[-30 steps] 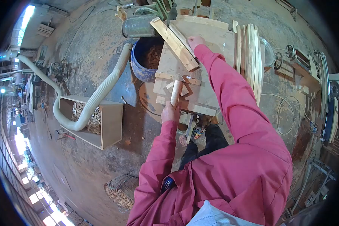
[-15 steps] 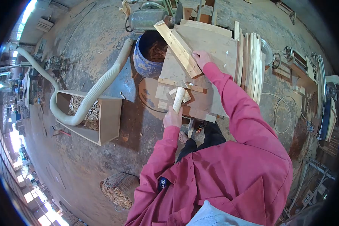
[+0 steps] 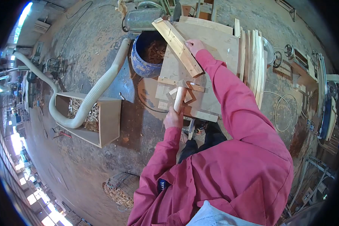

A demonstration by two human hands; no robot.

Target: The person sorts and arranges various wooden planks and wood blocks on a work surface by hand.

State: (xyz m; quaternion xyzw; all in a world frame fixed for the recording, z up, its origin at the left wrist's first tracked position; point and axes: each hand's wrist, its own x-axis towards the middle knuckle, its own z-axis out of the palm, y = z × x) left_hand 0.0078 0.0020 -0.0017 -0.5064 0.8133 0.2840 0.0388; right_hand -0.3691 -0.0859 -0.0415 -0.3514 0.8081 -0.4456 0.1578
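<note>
My left hand (image 3: 173, 118) is closed around the thick pale wooden handle of a tool (image 3: 179, 98). The tool's far end, with a small grey head, lies over wood pieces at the near side of the board-topped table (image 3: 218, 47). A pale plank (image 3: 179, 49) rests diagonally across that table, with thin nails standing up from its far part. My right hand (image 3: 195, 46) is at the plank's right edge, its fingers curled together. Whatever is between those fingertips is too small to make out. Short wood offcuts (image 3: 175, 81) lie beside the tool's head.
A blue drum (image 3: 145, 62) holding wood scraps stands left of the table. A ribbed hose (image 3: 101, 84) runs over an open wooden box (image 3: 111, 118) of offcuts. Long strips (image 3: 254, 64) line the table's right edge. Behind is a green machine (image 3: 144, 19); a wire basket (image 3: 120, 188) stands on the floor.
My right hand has moved away from me along the plank's edge. The tool in my left hand has turned slightly, and its grey head shows more now. The plank looks about the same.
</note>
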